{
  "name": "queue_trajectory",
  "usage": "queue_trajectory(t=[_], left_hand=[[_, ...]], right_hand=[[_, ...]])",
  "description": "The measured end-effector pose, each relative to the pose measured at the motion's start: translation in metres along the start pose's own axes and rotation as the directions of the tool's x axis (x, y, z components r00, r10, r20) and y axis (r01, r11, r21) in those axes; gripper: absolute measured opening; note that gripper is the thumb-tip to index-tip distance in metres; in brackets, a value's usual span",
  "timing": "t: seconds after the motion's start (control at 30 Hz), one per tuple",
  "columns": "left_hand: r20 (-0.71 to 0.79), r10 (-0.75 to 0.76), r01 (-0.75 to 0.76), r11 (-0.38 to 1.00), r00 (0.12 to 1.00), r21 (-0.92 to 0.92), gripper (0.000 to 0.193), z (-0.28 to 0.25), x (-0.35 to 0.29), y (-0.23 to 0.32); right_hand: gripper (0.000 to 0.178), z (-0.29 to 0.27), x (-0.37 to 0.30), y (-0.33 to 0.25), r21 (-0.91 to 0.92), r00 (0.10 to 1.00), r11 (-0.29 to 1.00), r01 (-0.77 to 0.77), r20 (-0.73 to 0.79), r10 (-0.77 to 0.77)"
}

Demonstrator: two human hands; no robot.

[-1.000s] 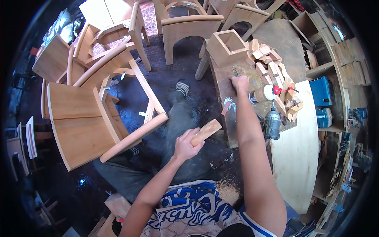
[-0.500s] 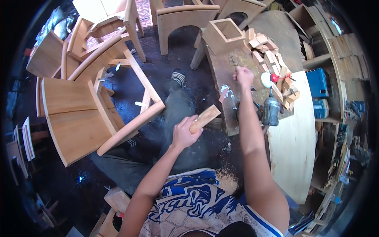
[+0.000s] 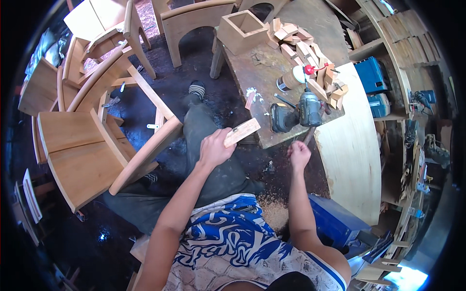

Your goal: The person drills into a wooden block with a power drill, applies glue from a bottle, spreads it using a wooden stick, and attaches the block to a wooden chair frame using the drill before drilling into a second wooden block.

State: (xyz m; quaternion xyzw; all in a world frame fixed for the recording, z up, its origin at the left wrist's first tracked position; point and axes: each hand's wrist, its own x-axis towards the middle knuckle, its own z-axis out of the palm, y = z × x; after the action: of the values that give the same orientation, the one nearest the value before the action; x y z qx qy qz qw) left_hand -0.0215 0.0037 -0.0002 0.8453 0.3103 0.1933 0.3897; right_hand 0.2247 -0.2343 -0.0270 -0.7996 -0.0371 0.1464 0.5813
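Note:
My left hand (image 3: pixel 216 148) is closed around one end of a short wooden block (image 3: pixel 242 133), held above my leg with its free end pointing up and right. My right hand (image 3: pixel 299 155) is in front of the worktable's near edge, its fingers pinched together; what they hold, if anything, is too small to make out. Just beyond it on the worktable (image 3: pixel 242 63) stands a cordless drill (image 3: pixel 310 109), its battery end (image 3: pixel 280 117) turned left. A glue bottle (image 3: pixel 291 78) with a red cap lies tilted behind the drill, against a pile of wooden blocks (image 3: pixel 306 51).
A wooden chair frame (image 3: pixel 80 155) lies on its side at the left, with several more chairs behind. An open wooden box (image 3: pixel 242 31) sits on the table's far corner. A pale curved board (image 3: pixel 352 155), blue cases (image 3: pixel 371 75) and a blue box (image 3: pixel 335 220) are at the right.
My right hand has come back from over the tabletop to in front of its near edge, fingers still closed. My left hand keeps hold of the block. The whole view has shifted.

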Motion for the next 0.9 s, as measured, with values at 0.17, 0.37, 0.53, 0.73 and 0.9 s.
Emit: queue_trajectory(t=[0.17,0.37,0.53,0.73,0.9], left_hand=[[0.099,0.014,-0.018,0.999,0.995,0.043,0.045,0.013,0.022,0.007],[0.049,0.051,-0.054,0.996,0.998,0.075,0.041,0.016,0.017,0.002],[0.106,0.049,-0.058,0.995,0.993,0.083,0.041,0.02,0.022,0.01],[0.121,0.047,-0.062,0.99,0.992,0.124,0.041,0.014,0.021,0.004],[0.169,0.021,-0.046,0.988,0.985,0.147,0.044,0.017,0.022,0.006]], right_hand=[[0.033,0.013,0.083,-0.024,-0.667,0.947,0.733,0.133,-0.132,-0.292],[0.036,0.028,0.101,-0.016,-0.684,0.921,0.711,0.165,-0.15,-0.359],[0.019,-0.024,0.164,-0.025,0.137,0.982,0.972,0.19,-0.009,-0.19],[0.024,0.026,0.166,-0.172,0.177,0.941,0.971,0.163,0.268,-0.207],[0.022,0.068,0.176,-0.226,-0.005,0.89,0.98,0.2,0.418,-0.179]])
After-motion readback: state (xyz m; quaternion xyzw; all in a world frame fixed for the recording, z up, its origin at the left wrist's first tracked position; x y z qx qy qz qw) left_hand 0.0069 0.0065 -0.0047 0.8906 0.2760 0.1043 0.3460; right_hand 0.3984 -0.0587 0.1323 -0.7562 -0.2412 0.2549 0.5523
